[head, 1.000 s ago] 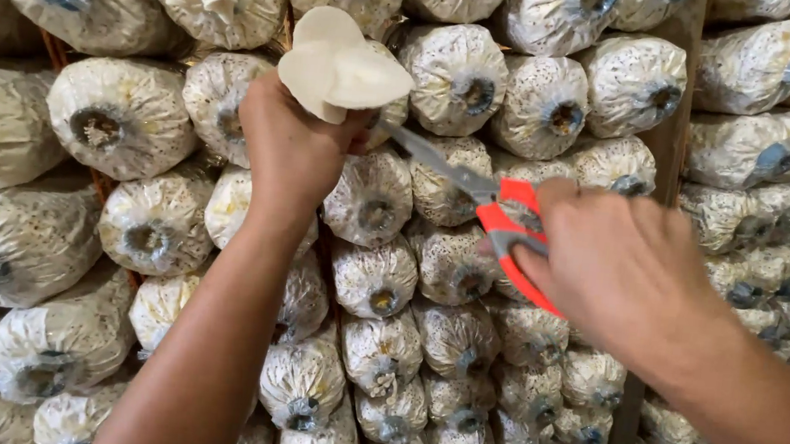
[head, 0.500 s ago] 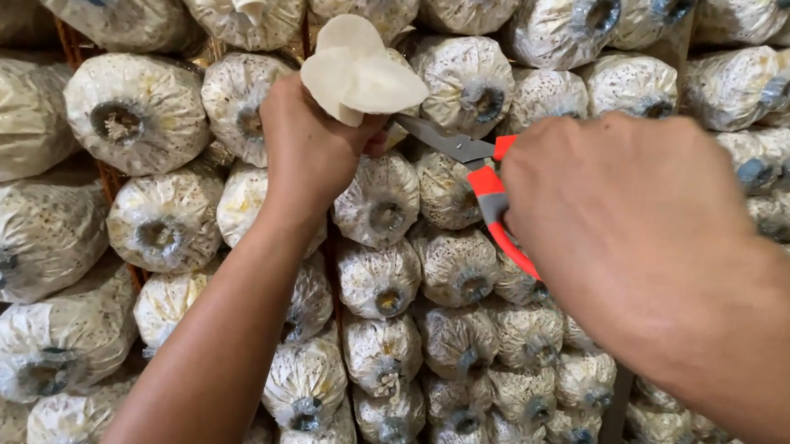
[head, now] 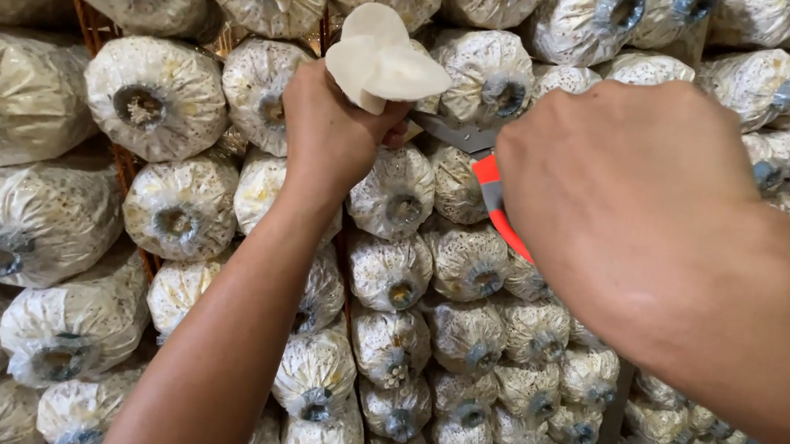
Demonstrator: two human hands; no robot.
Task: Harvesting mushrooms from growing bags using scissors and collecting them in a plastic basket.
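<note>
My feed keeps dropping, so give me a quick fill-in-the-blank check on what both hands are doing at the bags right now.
1. The left hand grips a cluster of pale ____.
2. The right hand holds scissors with handles coloured ____.
3. The scissor blades point toward the ____ hand.
4. The stacked bags lie with their round mouths facing the ____.

Missing words: mushrooms; red; left; camera

The mushroom [head: 383, 59] has matt, smooth, cream-white caps. The scissors [head: 485, 177] show dull grey metal blades and glossy red-orange plastic handles. The stacked grow bags [head: 154, 96] are thin, crinkled, slightly shiny clear plastic over a rough, speckled white filling, with dark plastic neck rings.
</note>
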